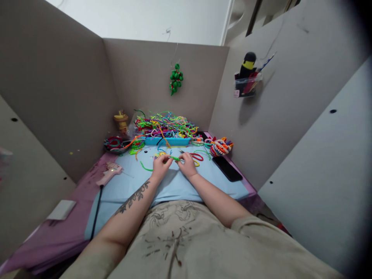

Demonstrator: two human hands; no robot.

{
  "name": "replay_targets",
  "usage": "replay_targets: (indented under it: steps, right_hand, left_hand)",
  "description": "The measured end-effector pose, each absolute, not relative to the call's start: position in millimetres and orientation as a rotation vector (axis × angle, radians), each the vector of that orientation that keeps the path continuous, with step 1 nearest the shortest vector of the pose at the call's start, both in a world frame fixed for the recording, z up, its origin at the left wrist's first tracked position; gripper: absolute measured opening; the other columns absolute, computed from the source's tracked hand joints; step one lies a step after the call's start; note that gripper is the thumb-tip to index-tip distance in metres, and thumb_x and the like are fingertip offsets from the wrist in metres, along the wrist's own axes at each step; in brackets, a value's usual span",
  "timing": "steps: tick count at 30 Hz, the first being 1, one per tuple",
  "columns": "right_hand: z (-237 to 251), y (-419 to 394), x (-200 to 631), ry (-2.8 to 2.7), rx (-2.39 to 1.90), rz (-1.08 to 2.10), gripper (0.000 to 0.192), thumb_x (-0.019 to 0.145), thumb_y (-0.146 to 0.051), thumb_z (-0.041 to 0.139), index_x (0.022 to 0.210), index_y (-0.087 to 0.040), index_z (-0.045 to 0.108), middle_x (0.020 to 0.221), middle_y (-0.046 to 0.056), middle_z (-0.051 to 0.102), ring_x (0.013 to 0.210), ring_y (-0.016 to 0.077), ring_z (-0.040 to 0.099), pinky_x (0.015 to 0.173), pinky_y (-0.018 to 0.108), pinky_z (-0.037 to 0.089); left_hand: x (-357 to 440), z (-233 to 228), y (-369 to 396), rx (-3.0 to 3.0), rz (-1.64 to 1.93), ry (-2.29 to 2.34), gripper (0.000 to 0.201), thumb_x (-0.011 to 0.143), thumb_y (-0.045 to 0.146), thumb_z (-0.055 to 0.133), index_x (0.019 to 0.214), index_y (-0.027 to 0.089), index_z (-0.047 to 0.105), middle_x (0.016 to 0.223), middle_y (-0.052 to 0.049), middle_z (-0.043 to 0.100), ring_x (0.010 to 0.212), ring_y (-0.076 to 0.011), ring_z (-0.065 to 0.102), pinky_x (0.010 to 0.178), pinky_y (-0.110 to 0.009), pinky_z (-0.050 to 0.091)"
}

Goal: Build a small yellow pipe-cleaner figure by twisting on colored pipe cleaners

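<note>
While the left hand (161, 164) and right hand (187, 164) each pinch an end of the green pipe cleaner (175, 158) before the blue tray (167, 142), it looks light, bendable, best gripped near its ends.

No text, label, brand, number or sign can be read in the head view. A small pink tag (236, 93) is seen on the clear holder (247, 86) fixed to the wall at about two o'clock, but any printing on it is too small to be made out.
</note>
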State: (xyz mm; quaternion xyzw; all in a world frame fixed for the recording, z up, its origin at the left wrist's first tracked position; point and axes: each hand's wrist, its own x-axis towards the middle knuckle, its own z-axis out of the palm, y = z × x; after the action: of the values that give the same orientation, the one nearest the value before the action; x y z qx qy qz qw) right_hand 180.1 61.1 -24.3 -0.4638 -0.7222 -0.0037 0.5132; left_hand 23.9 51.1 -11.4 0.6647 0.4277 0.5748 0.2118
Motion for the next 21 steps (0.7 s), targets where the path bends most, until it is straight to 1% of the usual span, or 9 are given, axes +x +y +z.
replay_targets:
  steps: [7, 14, 21]
  right_hand:
    - [-23.5, 59.5, 179.2, -1.808, -1.017, 0.011, 0.01, 0.073, -0.017, 0.058, 0.083, -0.019, 0.058, 0.081, 0.005, 0.056, 0.086, 0.0211, 0.05, 0.08, 0.035, 0.042]
    - [-25.9, 61.0, 179.8, -1.849, -0.976, -0.006, 0.015, 0.081, -0.02, 0.05, 0.091, -0.02, 0.061, 0.086, 0.006, 0.057, 0.088, 0.0212, 0.051, 0.083, 0.036, 0.041]
    - [-25.9, 61.8, 180.4, -1.832, -1.034, -0.028, 0.014, 0.084, -0.021, 0.046, 0.082, -0.02, 0.06, 0.081, 0.006, 0.056, 0.084, 0.0213, 0.05, 0.08, 0.036, 0.041]
  left_hand:
    - [20.7, -20.0, 57.9, 1.831, 1.586, 1.141, 0.022, 0.076, 0.034, 0.057, 0.089, 0.017, 0.064, 0.078, -0.004, 0.066, 0.069, -0.0148, 0.061, 0.066, -0.026, 0.048]
    - [21.0, -20.6, 59.3, 1.834, 1.614, 1.098, 0.022, 0.076, 0.033, 0.058, 0.09, 0.018, 0.064, 0.083, -0.005, 0.065, 0.073, -0.0159, 0.061, 0.069, -0.028, 0.05]
    - [21.6, -21.5, 60.8, 1.804, 1.613, 1.135, 0.027, 0.074, 0.035, 0.06, 0.094, 0.018, 0.064, 0.088, -0.005, 0.066, 0.078, -0.0168, 0.061, 0.072, -0.029, 0.05]
